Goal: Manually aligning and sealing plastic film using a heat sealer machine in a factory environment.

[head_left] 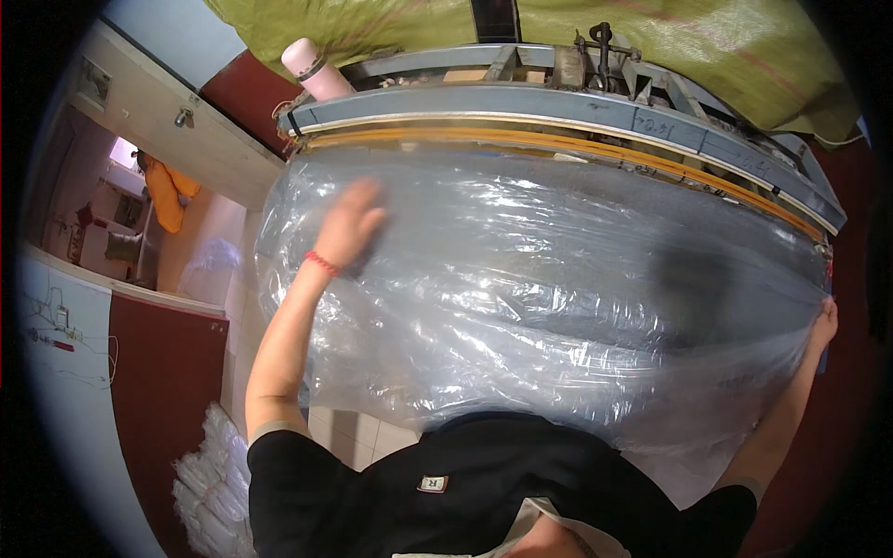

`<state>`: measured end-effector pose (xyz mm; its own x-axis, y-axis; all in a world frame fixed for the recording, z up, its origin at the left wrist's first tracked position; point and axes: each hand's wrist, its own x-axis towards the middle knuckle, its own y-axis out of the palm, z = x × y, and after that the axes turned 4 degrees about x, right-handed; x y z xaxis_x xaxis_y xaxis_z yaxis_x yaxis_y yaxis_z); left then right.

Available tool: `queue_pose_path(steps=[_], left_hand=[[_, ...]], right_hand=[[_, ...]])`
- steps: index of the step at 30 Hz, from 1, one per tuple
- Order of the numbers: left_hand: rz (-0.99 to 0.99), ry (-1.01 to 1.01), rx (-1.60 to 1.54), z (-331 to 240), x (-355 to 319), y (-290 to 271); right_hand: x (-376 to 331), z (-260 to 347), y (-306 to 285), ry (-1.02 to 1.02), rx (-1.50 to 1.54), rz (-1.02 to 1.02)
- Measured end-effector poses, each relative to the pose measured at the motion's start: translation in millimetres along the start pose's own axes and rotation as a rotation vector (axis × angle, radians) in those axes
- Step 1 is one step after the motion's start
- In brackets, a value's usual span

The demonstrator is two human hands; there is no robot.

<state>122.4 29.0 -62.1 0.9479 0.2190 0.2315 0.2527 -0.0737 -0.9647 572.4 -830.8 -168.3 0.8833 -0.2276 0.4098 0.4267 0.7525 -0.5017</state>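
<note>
A large clear plastic sheet (484, 279), wrinkled and shiny, spreads in front of me over a grey surface and hangs down close to my body. My left hand (352, 221), slightly blurred, is over the sheet's left part with its fingers stretched out and nothing in them. A red beaded bracelet (322, 263) circles that wrist. At the far right, my right hand (824, 325) is closed on the sheet's edge, which is drawn toward it in folds. The fingertips there are partly hidden.
A blue-grey metal frame (521, 104) with an orange strip (558, 147) runs along the far edge. A pink bottle (314, 70) leans at its left end. Yellow-green woven sheeting (670, 46) hangs behind. Bundled clear plastic (212, 484) lies at lower left, below a doorway.
</note>
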Motion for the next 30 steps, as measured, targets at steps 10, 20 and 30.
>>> queue_pose_path(steps=[10, 20, 30], left_hand=[[-0.136, -0.044, -0.020, -46, 63, 37], [-0.486, -0.077, -0.287, -24, 87, 58], [-0.808, -0.592, -0.562, 98, 101, 88]], right_hand=[[-18, 60, -56, 0.207, 0.508, 0.017], [-18, 91, -94, 0.262, 0.614, -0.143], [-20, 152, 153, -0.048, 0.352, -0.137]])
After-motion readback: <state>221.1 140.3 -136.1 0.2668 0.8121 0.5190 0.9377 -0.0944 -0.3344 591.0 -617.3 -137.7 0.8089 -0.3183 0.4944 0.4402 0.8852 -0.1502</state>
